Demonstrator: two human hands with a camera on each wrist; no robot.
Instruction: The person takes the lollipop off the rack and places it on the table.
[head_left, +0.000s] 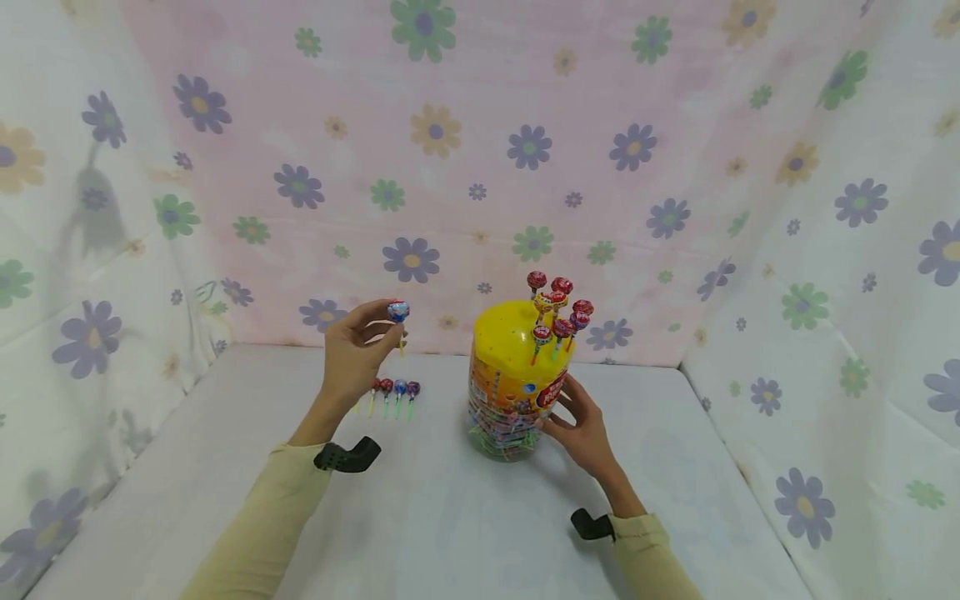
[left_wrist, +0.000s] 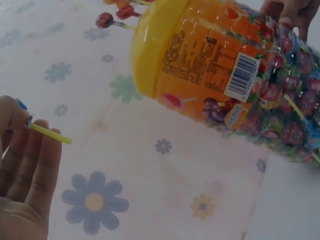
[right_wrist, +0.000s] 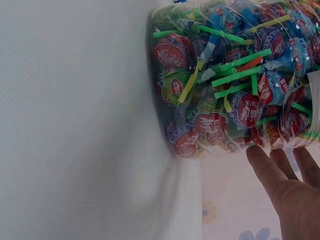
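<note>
My left hand pinches a lollipop with a blue wrapper, held upright above the table. Its yellow stick pokes out past the fingers in the left wrist view. To the right stands a large clear jar packed with wrapped lollipops, under a yellow lid. Several lollipops stand upright, stuck by their sticks into the lid's right half. My right hand rests against the jar's right side, thumb toward the front. In the right wrist view its fairly straight fingers touch the jar wall.
A short row of lollipops lies on the white table, partly behind the left wrist. Flowered cloth hangs behind the table and along both sides. Black wrist cameras sit at both sleeves.
</note>
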